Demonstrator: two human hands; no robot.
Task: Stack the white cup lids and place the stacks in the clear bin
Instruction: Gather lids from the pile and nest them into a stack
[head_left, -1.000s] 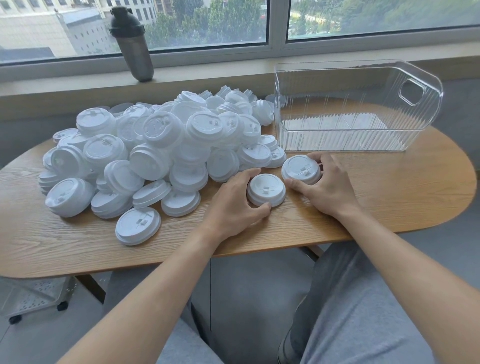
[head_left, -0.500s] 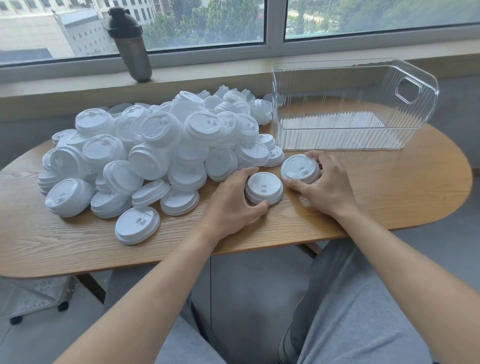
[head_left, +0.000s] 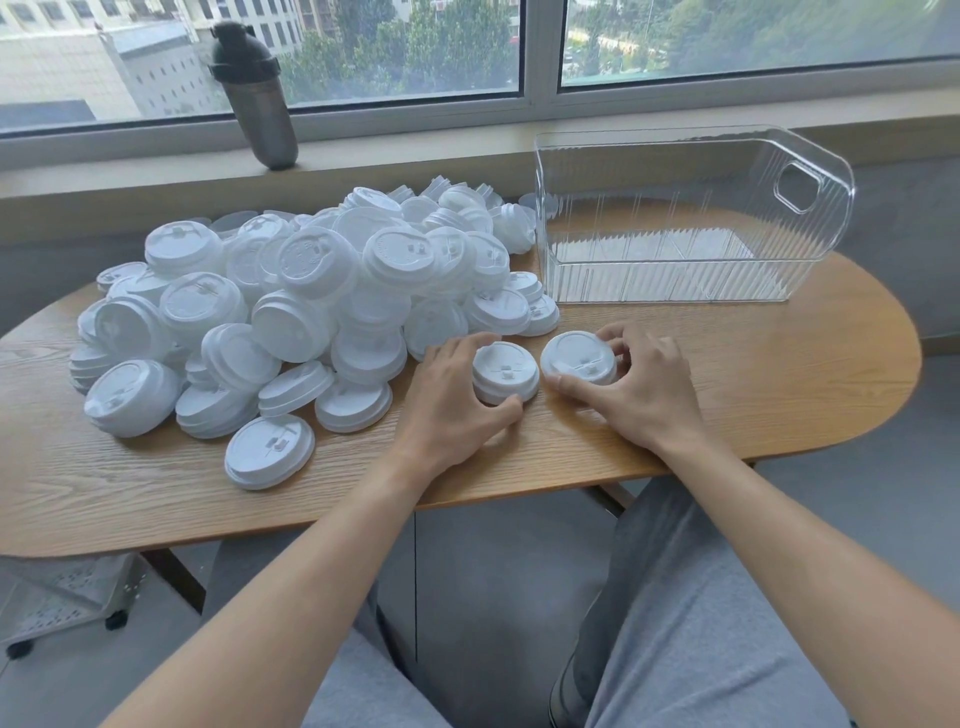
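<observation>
A big heap of white cup lids (head_left: 311, 291) covers the left and middle of the wooden table (head_left: 779, 395). Near the front edge two short lid stacks stand side by side. My left hand (head_left: 452, 410) grips the left stack (head_left: 506, 371) with thumb and fingers curled round its rim. My right hand (head_left: 639, 389) grips the right stack (head_left: 579, 358) the same way. The two stacks sit close together, a narrow gap between them. The clear ribbed bin (head_left: 675, 280) stands behind my right hand at the table's back right, nothing inside it.
A dark shaker bottle (head_left: 254, 98) stands on the window sill behind the heap. A single lid (head_left: 270, 449) lies apart near the front edge. Bare wood shows to the right of my right hand. My legs in grey trousers are under the table.
Both hands have slid their stacks a little toward each other, so the gap between the stacks is smaller. The camera has shifted slightly.
</observation>
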